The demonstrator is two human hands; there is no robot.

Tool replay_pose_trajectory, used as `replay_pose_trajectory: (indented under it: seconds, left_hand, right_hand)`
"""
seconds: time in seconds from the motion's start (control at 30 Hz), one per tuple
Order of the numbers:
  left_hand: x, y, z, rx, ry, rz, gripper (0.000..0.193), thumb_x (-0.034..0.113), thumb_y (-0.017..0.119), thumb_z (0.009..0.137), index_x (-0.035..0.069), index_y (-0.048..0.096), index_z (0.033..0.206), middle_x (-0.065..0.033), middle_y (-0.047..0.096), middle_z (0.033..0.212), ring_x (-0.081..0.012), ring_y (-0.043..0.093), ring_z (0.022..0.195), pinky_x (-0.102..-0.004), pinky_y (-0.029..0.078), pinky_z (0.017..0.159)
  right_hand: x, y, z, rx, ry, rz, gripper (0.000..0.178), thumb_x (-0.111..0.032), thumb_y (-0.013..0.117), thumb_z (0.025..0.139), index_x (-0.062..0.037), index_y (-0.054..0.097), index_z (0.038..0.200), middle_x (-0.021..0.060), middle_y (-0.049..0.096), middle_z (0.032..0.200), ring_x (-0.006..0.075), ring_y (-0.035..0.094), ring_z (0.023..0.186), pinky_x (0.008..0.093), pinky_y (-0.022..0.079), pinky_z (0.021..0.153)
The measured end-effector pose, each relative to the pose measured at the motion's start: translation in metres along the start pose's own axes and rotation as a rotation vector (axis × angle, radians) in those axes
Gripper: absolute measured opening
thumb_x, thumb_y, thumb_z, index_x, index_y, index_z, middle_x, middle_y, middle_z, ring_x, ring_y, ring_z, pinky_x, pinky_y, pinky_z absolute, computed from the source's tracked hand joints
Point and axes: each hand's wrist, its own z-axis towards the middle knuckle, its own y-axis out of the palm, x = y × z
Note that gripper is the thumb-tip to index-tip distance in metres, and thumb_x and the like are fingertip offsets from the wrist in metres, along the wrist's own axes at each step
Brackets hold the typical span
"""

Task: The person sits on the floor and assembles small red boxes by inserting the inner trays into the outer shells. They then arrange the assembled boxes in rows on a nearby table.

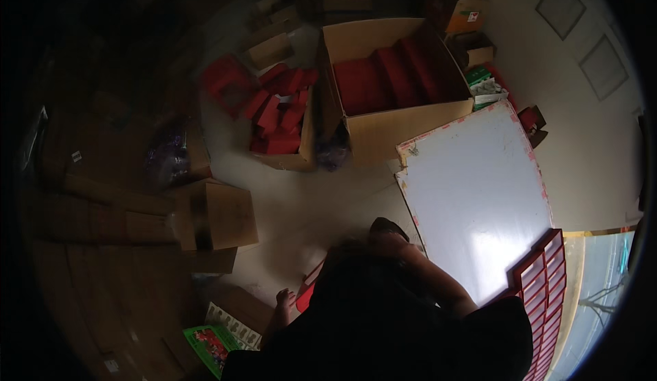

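My left hand is low in the view, its short blurred fingers pointing up and looking apart. Right beside it is a red piece with a pale edge, mostly hidden behind my dark clothing; I cannot tell whether the fingers touch it. My right hand reaches forward on a bent arm, to the left of a white tabletop. Blur hides its fingers. Just beyond it shows a dark rounded thing, perhaps a shoe tip.
Ahead stands a large cardboard box with red pieces inside. Left of it, a smaller box overflows with red pieces. Brown cartons line the left side. A red lattice rack leans at the right; a green printed package lies lower left.
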Motion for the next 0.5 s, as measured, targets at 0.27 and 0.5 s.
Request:
replay_pose_trajectory:
  seconds: [0.27,0.5]
  left_hand:
    - [0.090,0.126,0.046,-0.326,0.855,0.216,0.019,0.013,0.046,0.085,0.006,0.054,0.101,-0.0078,0.056,0.080,-0.0194,0.054,0.068,-0.0310,0.045,0.059]
    - [0.237,0.138,0.080,-0.162,0.879,0.776,0.015,0.010,0.050,0.081,0.005,0.058,0.093,-0.0108,0.058,0.099,-0.0246,0.059,0.083,-0.0350,0.047,0.073]
  right_hand:
    - [0.068,-0.115,0.133,0.402,0.021,0.351,0.036,-0.018,0.059,0.075,-0.0059,0.052,0.108,0.0129,0.060,0.098,0.0231,0.060,0.086,0.0327,0.048,0.074]
    - [0.147,-0.197,0.287,0.612,0.220,0.784,0.034,-0.009,0.058,0.075,-0.0042,0.051,0.109,0.0111,0.056,0.103,0.0218,0.057,0.090,0.0307,0.048,0.072]
